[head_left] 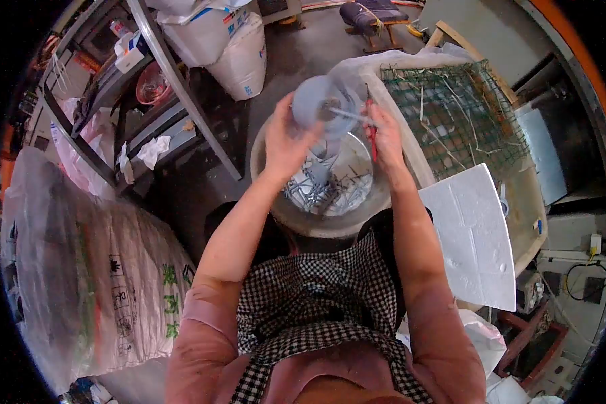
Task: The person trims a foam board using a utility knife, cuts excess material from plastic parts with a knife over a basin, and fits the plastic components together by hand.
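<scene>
A grey-blue round plastic piece (311, 101), blurred by motion, is held above a round tub (347, 229). My left hand (289, 141) grips its left and lower side. Red-handled pliers or cutters (373, 138) are in my right hand (386, 135), just right of the round piece. A thin pale rod (350, 115) runs from the middle of the piece toward my right hand; whether the tool touches it cannot be made out. Inside the tub, below both hands, lie several grey sprue-like plastic bits (323, 192).
Right of the tub stands a basin with green netting (444, 114) across it. A white foam board (468, 232) leans at its near side. A metal rack (188, 101) and white sacks (239, 60) are at the upper left, with plastic-covered sacks (108, 269) lower left.
</scene>
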`<action>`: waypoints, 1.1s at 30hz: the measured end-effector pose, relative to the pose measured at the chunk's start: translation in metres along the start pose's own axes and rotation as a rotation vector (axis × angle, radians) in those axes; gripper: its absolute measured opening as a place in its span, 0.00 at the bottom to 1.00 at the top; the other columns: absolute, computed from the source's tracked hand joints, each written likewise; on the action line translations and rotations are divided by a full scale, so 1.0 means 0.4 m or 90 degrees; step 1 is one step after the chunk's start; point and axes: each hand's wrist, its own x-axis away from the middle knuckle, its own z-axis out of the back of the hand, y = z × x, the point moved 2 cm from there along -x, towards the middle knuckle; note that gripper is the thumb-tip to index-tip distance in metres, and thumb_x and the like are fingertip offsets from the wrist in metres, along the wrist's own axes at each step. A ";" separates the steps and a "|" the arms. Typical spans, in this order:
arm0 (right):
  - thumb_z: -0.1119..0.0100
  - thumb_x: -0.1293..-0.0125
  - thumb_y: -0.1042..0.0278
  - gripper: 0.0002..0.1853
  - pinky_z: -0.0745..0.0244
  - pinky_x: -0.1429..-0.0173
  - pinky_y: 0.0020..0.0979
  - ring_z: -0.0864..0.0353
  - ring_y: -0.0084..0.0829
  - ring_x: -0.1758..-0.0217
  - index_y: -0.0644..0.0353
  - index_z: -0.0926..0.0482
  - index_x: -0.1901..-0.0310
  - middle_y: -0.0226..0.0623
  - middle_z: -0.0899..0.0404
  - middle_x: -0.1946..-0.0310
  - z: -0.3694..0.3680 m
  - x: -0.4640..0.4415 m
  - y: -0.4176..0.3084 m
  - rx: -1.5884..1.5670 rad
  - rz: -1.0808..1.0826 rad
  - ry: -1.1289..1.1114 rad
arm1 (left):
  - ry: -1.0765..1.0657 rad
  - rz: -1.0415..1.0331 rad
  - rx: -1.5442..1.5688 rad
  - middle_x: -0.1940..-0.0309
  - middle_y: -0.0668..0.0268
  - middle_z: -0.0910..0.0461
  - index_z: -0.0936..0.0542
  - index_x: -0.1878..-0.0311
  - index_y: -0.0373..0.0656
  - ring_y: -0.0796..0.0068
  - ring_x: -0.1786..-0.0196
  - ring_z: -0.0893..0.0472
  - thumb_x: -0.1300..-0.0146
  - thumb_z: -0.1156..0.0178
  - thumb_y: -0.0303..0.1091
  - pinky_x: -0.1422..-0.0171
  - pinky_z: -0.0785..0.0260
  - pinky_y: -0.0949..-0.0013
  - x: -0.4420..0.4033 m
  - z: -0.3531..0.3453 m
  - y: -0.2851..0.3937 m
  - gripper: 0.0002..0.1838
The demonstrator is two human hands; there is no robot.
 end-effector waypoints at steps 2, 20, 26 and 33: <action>0.56 0.32 0.56 0.16 0.45 0.77 0.19 0.38 0.15 0.81 0.60 0.24 0.64 0.25 0.32 0.79 -0.002 -0.007 0.008 0.012 0.001 -0.037 | -0.042 0.276 0.425 0.54 0.60 0.26 0.33 0.46 0.35 0.65 0.57 0.24 0.38 0.49 0.39 0.54 0.30 0.65 -0.019 0.009 -0.040 0.22; 0.58 0.31 0.57 0.16 0.38 0.69 0.21 0.34 0.19 0.76 0.62 0.27 0.64 0.29 0.28 0.76 -0.059 0.044 0.012 -0.025 0.072 -0.177 | 0.104 0.721 0.901 0.56 0.59 0.28 0.31 0.51 0.41 0.67 0.57 0.28 0.42 0.46 0.48 0.55 0.33 0.64 -0.022 -0.002 -0.122 0.23; 0.54 0.34 0.65 0.10 0.35 0.70 0.28 0.31 0.26 0.77 0.64 0.29 0.63 0.38 0.29 0.79 -0.060 0.059 -0.020 0.197 0.129 -0.130 | -0.062 0.459 0.751 0.57 0.63 0.27 0.31 0.50 0.43 0.68 0.57 0.27 0.42 0.52 0.58 0.54 0.32 0.63 -0.020 0.004 -0.058 0.28; 0.56 0.36 0.68 0.19 0.32 0.67 0.28 0.28 0.26 0.73 0.66 0.36 0.45 0.39 0.25 0.72 -0.054 0.070 -0.023 0.355 0.411 -0.042 | -0.099 0.375 0.591 0.55 0.65 0.24 0.31 0.46 0.44 0.68 0.57 0.24 0.39 0.55 0.56 0.56 0.29 0.61 0.014 -0.032 -0.012 0.27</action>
